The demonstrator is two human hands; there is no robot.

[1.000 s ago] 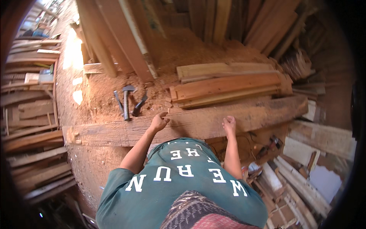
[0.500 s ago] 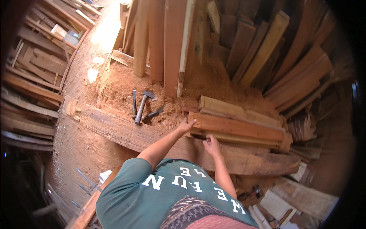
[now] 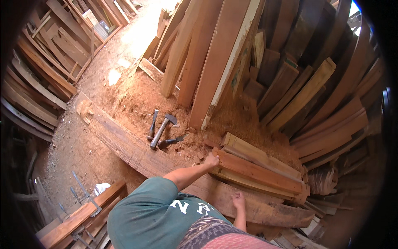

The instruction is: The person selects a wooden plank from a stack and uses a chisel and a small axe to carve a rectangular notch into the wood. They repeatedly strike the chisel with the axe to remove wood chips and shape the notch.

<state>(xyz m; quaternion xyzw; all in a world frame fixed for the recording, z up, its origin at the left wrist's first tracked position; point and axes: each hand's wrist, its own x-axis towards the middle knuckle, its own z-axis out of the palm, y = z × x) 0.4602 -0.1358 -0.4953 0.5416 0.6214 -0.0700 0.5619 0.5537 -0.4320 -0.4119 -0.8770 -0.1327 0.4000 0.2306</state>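
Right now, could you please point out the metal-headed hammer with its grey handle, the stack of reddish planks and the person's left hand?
Metal-headed grey-handled hammer (image 3: 162,129), head view, on its handle.
Stack of reddish planks (image 3: 259,170), head view, top board.
Left hand (image 3: 213,159), head view, knuckles.

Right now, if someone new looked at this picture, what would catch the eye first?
Probably the long thick beam lying slantwise across the sawdust floor, with the left hand gripping the end of a stack of reddish planks beside it and the right hand closed on the beam's near edge. Just beyond the beam, a hammer and two chisel-like tools lie in the sawdust, and tall boards lean upright behind them.
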